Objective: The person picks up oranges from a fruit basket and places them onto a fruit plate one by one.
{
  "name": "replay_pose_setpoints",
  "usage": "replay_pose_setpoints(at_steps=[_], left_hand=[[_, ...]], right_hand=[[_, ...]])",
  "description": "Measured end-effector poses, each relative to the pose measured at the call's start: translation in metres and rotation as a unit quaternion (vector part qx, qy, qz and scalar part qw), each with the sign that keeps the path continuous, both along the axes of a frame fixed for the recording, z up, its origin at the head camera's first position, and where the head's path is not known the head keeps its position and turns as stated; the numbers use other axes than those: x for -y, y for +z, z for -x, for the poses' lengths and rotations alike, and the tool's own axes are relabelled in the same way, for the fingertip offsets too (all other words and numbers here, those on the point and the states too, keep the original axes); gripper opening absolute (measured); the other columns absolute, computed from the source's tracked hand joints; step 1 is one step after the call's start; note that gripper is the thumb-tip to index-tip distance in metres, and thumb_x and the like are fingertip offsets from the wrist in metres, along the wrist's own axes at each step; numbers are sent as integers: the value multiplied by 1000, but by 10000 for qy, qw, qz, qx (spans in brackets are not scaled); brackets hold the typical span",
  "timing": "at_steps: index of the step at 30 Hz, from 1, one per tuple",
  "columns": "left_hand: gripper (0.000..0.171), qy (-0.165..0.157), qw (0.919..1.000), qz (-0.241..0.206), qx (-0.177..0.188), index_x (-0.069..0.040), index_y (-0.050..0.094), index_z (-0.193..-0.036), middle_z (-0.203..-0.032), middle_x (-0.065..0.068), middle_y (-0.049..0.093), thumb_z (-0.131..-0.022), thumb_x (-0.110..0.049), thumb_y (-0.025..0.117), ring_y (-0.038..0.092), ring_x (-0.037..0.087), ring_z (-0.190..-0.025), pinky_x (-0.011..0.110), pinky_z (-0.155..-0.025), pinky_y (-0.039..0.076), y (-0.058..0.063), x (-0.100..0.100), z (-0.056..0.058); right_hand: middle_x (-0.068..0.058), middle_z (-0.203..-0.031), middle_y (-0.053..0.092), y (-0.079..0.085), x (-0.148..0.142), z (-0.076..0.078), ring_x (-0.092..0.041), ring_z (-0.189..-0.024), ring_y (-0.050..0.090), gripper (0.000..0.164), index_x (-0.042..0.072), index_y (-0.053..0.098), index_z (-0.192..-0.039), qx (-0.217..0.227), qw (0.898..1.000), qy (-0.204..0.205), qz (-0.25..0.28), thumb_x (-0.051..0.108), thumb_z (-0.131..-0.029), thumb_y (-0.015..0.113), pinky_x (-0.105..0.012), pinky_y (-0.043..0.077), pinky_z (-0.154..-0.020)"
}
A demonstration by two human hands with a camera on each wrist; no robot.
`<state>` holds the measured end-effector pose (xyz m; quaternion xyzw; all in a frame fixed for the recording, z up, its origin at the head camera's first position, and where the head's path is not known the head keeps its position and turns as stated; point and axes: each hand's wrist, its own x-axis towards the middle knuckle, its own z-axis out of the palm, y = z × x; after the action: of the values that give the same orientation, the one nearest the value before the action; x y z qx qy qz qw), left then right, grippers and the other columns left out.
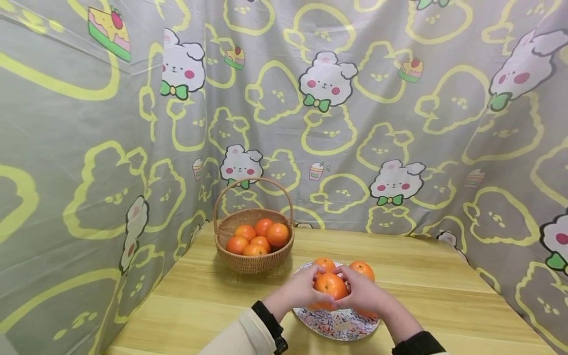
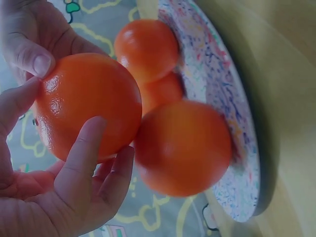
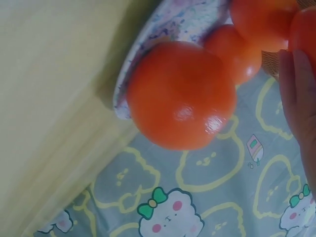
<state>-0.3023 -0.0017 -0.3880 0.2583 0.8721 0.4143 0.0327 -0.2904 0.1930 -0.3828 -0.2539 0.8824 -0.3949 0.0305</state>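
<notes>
Both hands hold one orange (image 1: 331, 286) between them, above a patterned plate (image 1: 337, 327). The left hand (image 1: 301, 290) curls round its left side and the right hand (image 1: 365, 292) round its right side, thumbs close together at the front. In the left wrist view, fingers and thumb press on the glossy skin of the held orange (image 2: 91, 101). Other oranges lie on the plate, among them a back one (image 1: 324, 263) and a right one (image 1: 362, 269); the hands partly hide the rest. Only the edge of the held orange (image 3: 306, 30) shows in the right wrist view.
A wicker basket (image 1: 253, 265) with a tall arched handle stands behind and left of the plate, with several oranges (image 1: 263, 241) inside. The wooden table (image 1: 426, 276) meets a grey curtain (image 1: 284, 138) with cartoon prints at the back and sides.
</notes>
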Motion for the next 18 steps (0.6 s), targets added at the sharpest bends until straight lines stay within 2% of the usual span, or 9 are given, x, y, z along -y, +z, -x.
replay_pose_setpoints(at_steps=[3, 6, 11, 14, 18], left_hand=[[57, 22, 10000, 50, 28, -14, 53, -112, -93, -5, 59, -65, -28, 82, 54, 7, -80, 24, -69, 46, -5, -2, 1], [55, 100, 9998, 147, -7, -13, 55, -109, -93, -5, 58, -63, -25, 84, 53, 7, -81, 25, -71, 46, -10, -3, 2], [59, 211, 9990, 372, -94, -10, 56, -110, -96, -3, 58, -62, -26, 85, 53, 9, -85, 26, -75, 46, -19, -5, 3], [62, 320, 9977, 571, -197, -11, 56, -112, -99, -2, 58, -61, -29, 85, 53, 10, -90, 28, -78, 45, -22, -6, 4], [58, 455, 9953, 776, -347, -14, 57, -109, -99, -1, 55, -60, -29, 85, 51, 12, -90, 30, -78, 46, -23, -8, 4]], right_hand=[[-12, -106, 54, -6, 0, 1, -23, -92, 55, 67, 4, 47, -118, -39, 10000, -47, -42, 27, -66, 81, -31, 50, -71], [-8, -103, 56, -13, 1, 2, -20, -89, 55, 65, 5, 50, -116, -250, 9991, -157, -305, 28, -65, 82, -29, 49, -69], [-5, -103, 59, -21, 6, 3, -20, -90, 55, 60, 6, 56, -112, -663, 9943, -331, -764, 27, -62, 82, -35, 47, -72], [-6, -105, 59, -22, 9, 3, -22, -93, 55, 61, 5, 57, -112, -686, 9932, -420, -838, 26, -61, 82, -40, 46, -75], [-3, -101, 59, -24, 13, 4, -20, -89, 55, 59, 8, 55, -112, -696, 9938, -382, -779, 21, -61, 82, -40, 47, -73]])
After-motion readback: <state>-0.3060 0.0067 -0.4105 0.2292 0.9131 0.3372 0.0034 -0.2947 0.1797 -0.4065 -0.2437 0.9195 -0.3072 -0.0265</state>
